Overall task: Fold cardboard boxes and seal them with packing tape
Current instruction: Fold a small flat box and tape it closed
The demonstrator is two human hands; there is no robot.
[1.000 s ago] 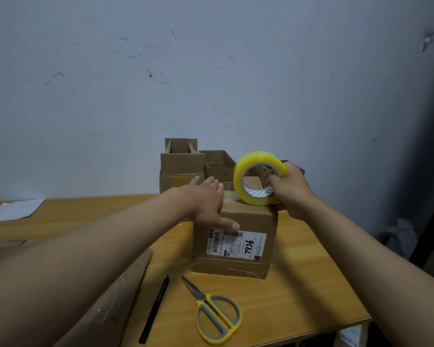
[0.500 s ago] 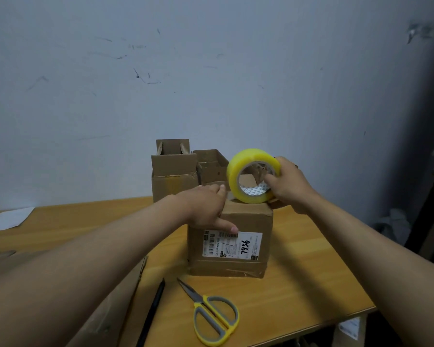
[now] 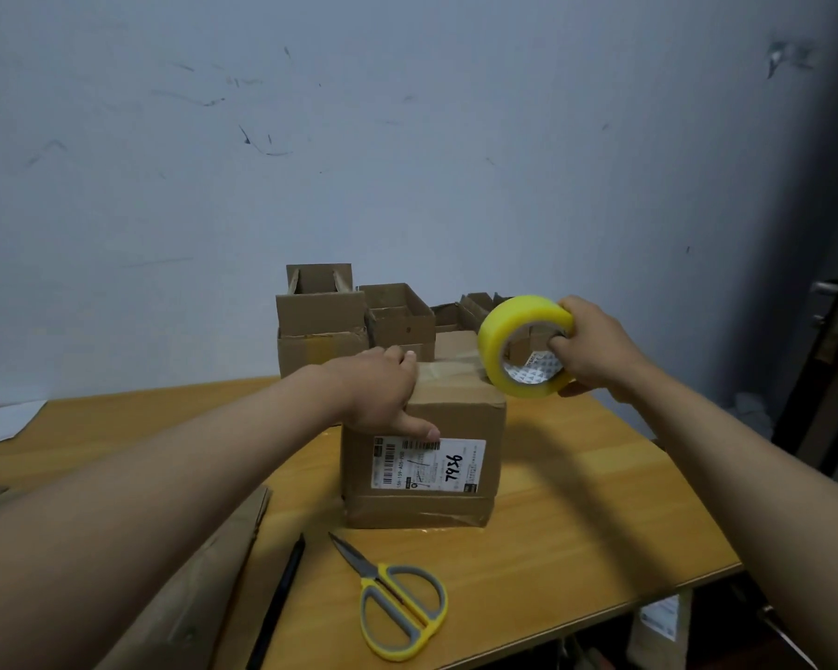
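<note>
A makeshift packing room: scuffed bare wall, wooden table, stacked used cardboard boxes, scissors.

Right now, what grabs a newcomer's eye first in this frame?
The bright yellow roll of packing tape, gripped by the right hand above the right top edge of the brown cardboard box with a white shipping label. The left hand presses on the box top, thumb down its front. Yellow-and-grey scissors lie on the wooden table in front.

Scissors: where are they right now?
In the head view the scissors lie on the wooden table near its front edge, just in front of the labelled box, with a black pen to their left.
</note>
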